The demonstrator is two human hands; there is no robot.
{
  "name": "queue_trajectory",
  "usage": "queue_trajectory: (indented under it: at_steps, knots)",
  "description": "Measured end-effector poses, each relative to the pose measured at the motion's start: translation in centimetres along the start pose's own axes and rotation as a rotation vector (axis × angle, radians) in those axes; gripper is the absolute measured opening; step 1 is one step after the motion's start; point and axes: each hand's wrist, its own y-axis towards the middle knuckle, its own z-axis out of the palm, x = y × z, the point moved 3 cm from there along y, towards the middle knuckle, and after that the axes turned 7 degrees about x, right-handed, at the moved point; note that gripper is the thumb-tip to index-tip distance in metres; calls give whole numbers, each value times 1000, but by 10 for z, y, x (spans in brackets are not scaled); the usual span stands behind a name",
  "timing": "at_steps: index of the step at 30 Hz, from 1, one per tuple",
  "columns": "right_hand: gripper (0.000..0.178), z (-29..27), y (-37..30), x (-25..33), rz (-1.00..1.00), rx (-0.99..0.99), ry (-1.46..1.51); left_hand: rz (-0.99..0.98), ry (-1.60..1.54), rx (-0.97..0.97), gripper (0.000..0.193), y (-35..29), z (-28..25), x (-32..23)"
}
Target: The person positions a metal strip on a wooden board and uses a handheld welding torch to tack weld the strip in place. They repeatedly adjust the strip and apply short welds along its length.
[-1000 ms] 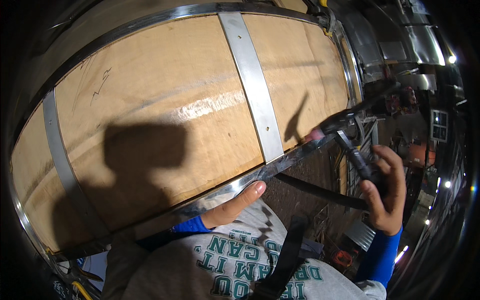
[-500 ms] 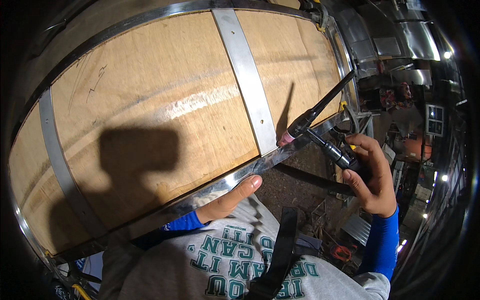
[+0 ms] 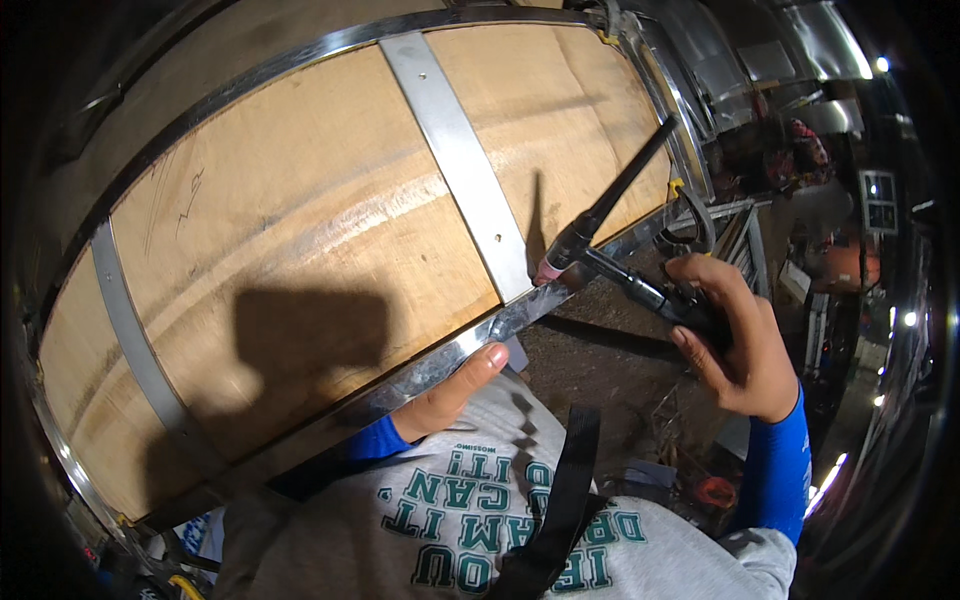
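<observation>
My right hand is wrapped around the handle of a black TIG welding torch with a long back cap. The torch's pink nozzle sits at the joint where a flat grey metal strip meets the near rail of a shiny metal frame. Whether the nozzle touches the metal, I cannot tell. Left of that joint, my left hand grips the same near rail, thumb along its outer face, the other fingers hidden beneath. A plywood panel lies inside the frame, under the strip.
A second metal strip crosses the panel at left. Yellow-tipped clamps hold the frame's right end. A black strap hangs before my grey shirt. Metal sheets and workshop clutter fill the right background.
The view has shifted slightly, moving the panel's middle strip and the torch leftward in the picture. My left hand keeps its grip on the rail, and the nozzle is still at the joint.
</observation>
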Motion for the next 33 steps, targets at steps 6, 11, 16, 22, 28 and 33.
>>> queue_trajectory:
  at_steps: [6,11,16,22,28,33]
  knots:
    - [58,-6,0,5,18,52,38,-107,-303,3,40,2,4,16]
    - [57,-6,2,-5,-47,56,69,-94,-297,26,41,5,5,11]
    - [56,-4,4,-7,-52,62,91,-84,-271,33,41,3,4,7]
    - [54,-6,0,-7,-136,4,-69,-99,-232,50,42,3,0,3]
    - [59,-2,1,-8,-82,-40,27,-65,-300,18,43,0,2,11]
    - [57,0,-6,-10,-27,-78,68,-84,-164,39,44,1,2,-7]
